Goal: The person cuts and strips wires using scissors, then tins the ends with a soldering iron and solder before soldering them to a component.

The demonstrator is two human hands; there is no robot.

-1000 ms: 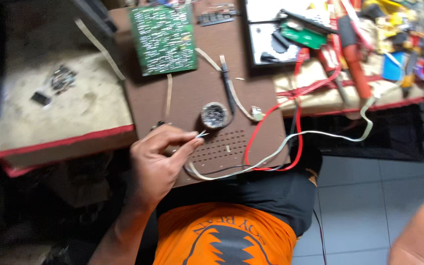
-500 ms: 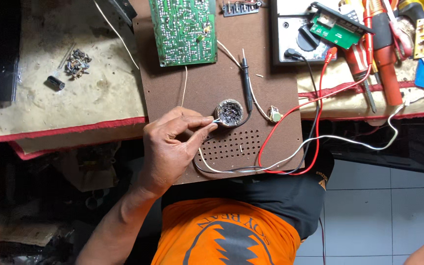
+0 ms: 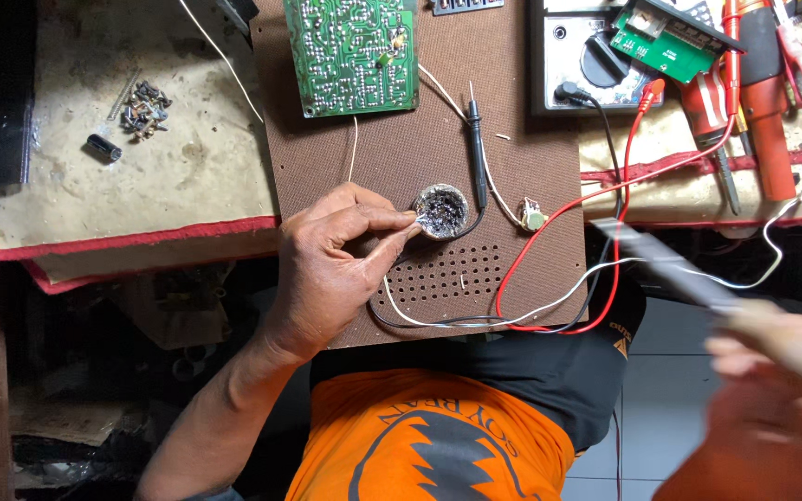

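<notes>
The left hand (image 3: 331, 264), fingers pinched on wire ends, dips them at the small round tin (image 3: 441, 210) below the green circuit board (image 3: 353, 54), while the blurred right hand (image 3: 772, 371) grips a slim tool (image 3: 670, 267) right of the tin, apparently approaching.

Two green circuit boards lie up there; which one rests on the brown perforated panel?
The larger green circuit board, left of the meter, lies flat on the brown perforated panel. The smaller green board rests on top of the meter instead.
</notes>
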